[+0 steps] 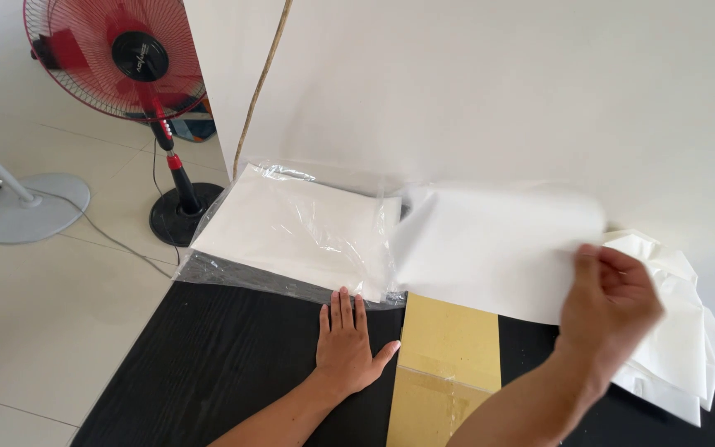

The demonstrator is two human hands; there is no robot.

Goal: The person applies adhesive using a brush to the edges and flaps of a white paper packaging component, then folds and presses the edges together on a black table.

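Observation:
My right hand [610, 302] pinches the right edge of a single white paper sheet [490, 248], held lifted and slightly curled above the black table [208, 364]. Flat on the table lies my left hand [347, 343], fingers together, fingertips touching the near edge of a clear plastic bag [233, 269] that holds a stack of white paper [291, 228]. Under the lifted sheet lies a yellow-brown cardboard piece [444, 364] with clear tape across it.
A pile of folded white paper pieces [676, 348] lies at the table's right, behind my right hand. A white wall stands right behind the table. A red standing fan [138, 62] and a grey round stand base [31, 207] are on the tiled floor at left.

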